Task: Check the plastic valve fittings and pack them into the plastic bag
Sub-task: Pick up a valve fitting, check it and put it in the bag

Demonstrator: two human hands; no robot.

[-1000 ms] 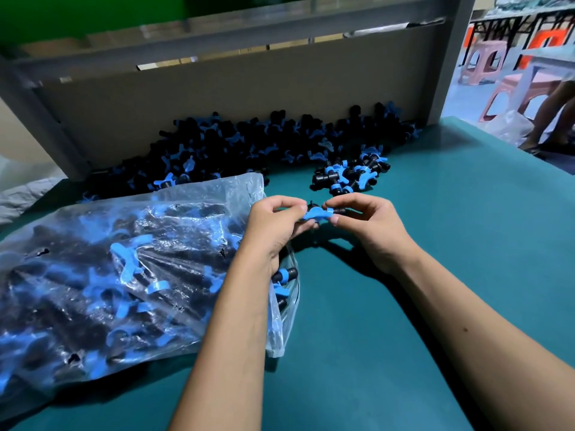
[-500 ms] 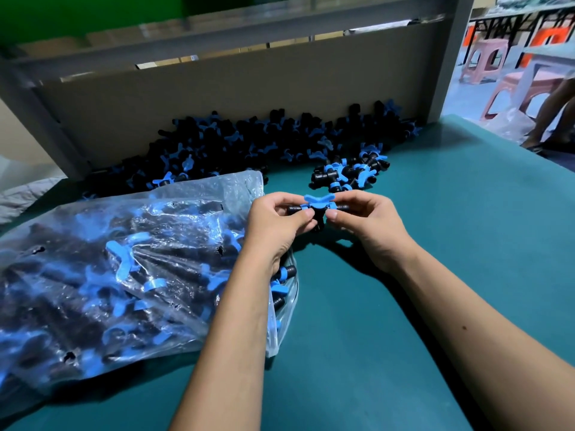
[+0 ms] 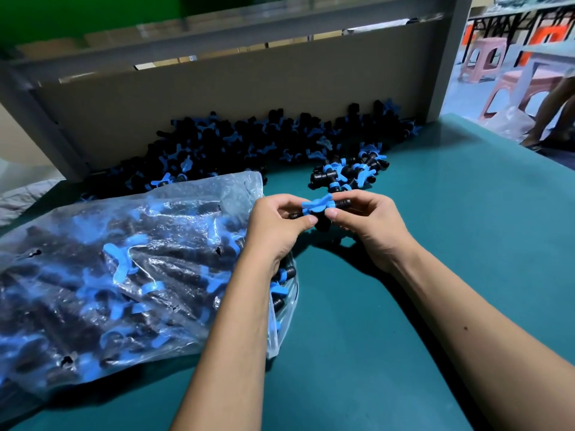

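We are holding one valve fitting [image 3: 322, 209] between both hands above the tabletop [image 3: 435, 244], its black body lying left to right, blue handle up. Left hand [image 3: 277, 225] and right hand [image 3: 370, 222] are each pinching an end with curled fingers. The plastic bag [image 3: 124, 269] is lying just left, its mouth under our left wrist, nearer that hand.
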